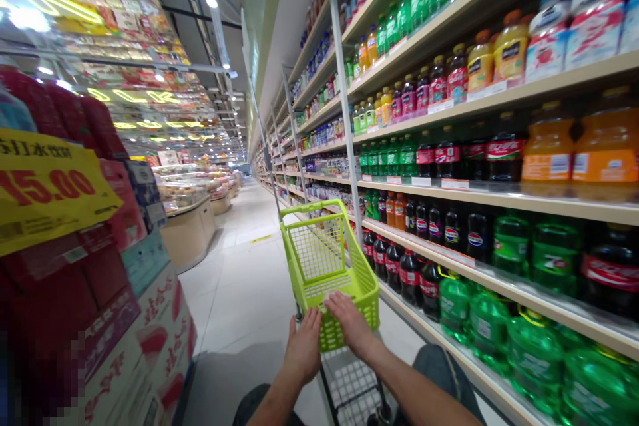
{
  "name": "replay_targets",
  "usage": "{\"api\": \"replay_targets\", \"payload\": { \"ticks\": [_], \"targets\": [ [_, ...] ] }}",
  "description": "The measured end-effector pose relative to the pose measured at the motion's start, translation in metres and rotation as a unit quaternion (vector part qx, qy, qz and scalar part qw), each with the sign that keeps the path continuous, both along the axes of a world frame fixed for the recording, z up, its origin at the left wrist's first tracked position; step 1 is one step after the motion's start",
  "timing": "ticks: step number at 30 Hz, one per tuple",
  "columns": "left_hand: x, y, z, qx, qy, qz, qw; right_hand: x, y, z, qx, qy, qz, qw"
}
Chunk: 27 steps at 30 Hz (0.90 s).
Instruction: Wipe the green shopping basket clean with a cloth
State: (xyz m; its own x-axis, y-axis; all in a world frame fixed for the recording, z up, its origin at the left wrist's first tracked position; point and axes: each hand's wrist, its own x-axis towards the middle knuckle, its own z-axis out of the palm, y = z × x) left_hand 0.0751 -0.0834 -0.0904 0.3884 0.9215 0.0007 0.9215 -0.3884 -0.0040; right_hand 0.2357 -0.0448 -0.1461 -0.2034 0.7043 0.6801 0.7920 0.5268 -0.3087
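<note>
A lime-green shopping cart basket (312, 259) stands in front of me, its grid walls and flat inner seat panel facing up. My left hand (303, 347) rests at the basket's near left edge, fingers stretched forward and the thumb apart. Over the near rim lies my right hand (352, 325), palm down with its fingers extended. Something small and whitish shows by the right fingertips; what it is I cannot make out. Below the basket, between my knees, is the cart's dark wire lower rack (352, 389).
Tall shelves (499, 196) of bottled drinks run along the right, close to the cart. Stacked cartons (144, 346) with a yellow price sign (50, 186) stand at the left. A pale tiled aisle (239, 266) stretches ahead past rounded display counters (192, 233).
</note>
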Motion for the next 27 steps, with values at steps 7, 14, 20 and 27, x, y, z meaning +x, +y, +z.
{"api": "replay_targets", "payload": {
  "ticks": [7,14,20,27],
  "targets": [
    [0.014,0.001,0.012,0.021,-0.075,0.038,0.996,0.024,-0.006,0.018,-0.033,0.16,-0.045,0.986],
    [0.067,0.015,0.021,-0.006,-0.157,-0.055,0.986,-0.004,-0.017,0.032,-0.116,0.326,-0.003,0.938],
    [0.049,0.03,0.014,0.051,-0.147,-0.064,0.986,0.043,-0.022,0.024,-0.114,0.104,-0.126,0.98],
    [0.002,0.024,0.022,0.106,-0.104,-0.071,0.986,0.046,-0.026,0.018,-0.086,0.099,-0.116,0.985]
  ]
}}
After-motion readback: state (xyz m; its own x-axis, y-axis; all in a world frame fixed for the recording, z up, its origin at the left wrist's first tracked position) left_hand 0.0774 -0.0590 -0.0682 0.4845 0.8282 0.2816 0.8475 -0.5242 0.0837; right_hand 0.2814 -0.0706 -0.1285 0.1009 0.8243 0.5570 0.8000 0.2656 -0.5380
